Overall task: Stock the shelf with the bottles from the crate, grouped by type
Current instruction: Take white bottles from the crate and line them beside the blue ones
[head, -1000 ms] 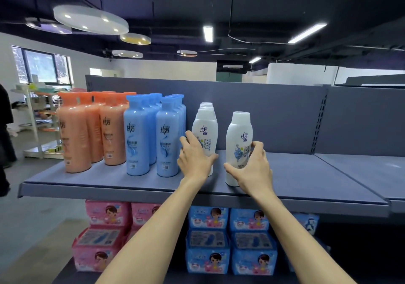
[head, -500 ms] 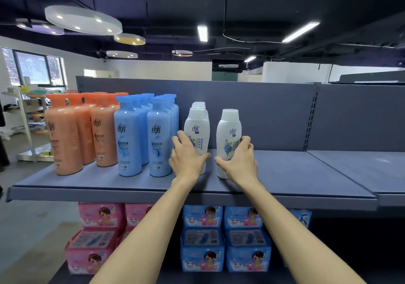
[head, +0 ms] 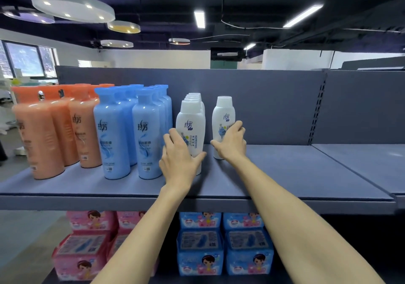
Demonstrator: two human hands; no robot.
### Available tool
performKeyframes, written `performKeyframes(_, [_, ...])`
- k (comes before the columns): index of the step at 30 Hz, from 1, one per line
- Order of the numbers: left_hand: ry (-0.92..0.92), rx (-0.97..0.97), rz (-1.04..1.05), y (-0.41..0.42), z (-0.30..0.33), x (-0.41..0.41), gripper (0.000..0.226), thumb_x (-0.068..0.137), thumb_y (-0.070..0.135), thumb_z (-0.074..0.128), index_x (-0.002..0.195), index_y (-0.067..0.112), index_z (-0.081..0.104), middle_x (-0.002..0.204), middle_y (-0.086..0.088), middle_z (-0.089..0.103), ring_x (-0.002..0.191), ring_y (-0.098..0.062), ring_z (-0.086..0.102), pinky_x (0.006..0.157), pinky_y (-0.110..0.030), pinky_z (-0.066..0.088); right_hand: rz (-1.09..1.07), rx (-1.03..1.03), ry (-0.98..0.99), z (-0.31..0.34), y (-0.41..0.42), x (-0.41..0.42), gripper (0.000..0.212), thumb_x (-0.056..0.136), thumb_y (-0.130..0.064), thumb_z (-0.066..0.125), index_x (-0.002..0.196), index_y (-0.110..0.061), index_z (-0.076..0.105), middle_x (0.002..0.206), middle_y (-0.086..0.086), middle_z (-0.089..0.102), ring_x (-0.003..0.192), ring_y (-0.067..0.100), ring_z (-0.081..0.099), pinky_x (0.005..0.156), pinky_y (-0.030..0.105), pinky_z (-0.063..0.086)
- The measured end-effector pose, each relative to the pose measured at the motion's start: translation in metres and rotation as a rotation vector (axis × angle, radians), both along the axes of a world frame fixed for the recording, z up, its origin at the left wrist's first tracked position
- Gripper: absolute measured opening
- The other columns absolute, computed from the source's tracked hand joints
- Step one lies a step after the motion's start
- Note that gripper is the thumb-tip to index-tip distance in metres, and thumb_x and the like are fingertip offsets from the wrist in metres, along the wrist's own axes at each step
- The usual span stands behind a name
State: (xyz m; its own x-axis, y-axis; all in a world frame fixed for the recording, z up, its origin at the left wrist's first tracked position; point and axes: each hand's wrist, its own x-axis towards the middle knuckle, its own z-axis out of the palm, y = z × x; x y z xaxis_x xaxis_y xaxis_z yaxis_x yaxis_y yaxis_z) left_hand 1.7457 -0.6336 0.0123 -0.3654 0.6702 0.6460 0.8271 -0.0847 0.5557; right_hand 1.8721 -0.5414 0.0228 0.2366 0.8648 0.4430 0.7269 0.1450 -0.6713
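On the grey shelf (head: 285, 180) stand three groups: orange bottles (head: 39, 141) at the left, blue bottles (head: 114, 134) beside them, then a row of white bottles (head: 194, 117). My left hand (head: 178, 158) wraps the lower part of the front white bottle in that row. A single white bottle (head: 223, 112) stands to the right and further back, and my right hand (head: 231, 141) grips its lower half. Both bottles stand upright on the shelf. The crate is out of view.
The shelf's right part (head: 361, 165) holds nothing, and a grey back panel (head: 274, 99) rises behind the bottles. Below the shelf sit pink boxes (head: 87, 246) at the left and blue boxes (head: 223, 244) at the right.
My right hand has pushed the single white bottle further back on the shelf. My left hand stays on the front white bottle. The camera has moved closer to the shelf.
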Motion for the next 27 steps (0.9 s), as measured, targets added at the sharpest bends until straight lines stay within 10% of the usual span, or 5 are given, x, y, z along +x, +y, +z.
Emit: performKeyframes(27, [0.001, 0.039, -0.011, 0.004, -0.004, -0.002, 0.075, 0.066, 0.047, 0.084, 0.112, 0.013, 0.036, 0.108, -0.003, 0.045, 0.097, -0.032, 0.058, 0.072, -0.046, 0.051, -0.025, 0.005, 0.043, -0.001, 0.085, -0.018, 0.072, 0.078, -0.025, 0.08, 0.124, -0.005, 0.03, 0.127, 0.015, 0.04, 0.109, 0.043, 0.056, 0.072, 0.037, 0.04])
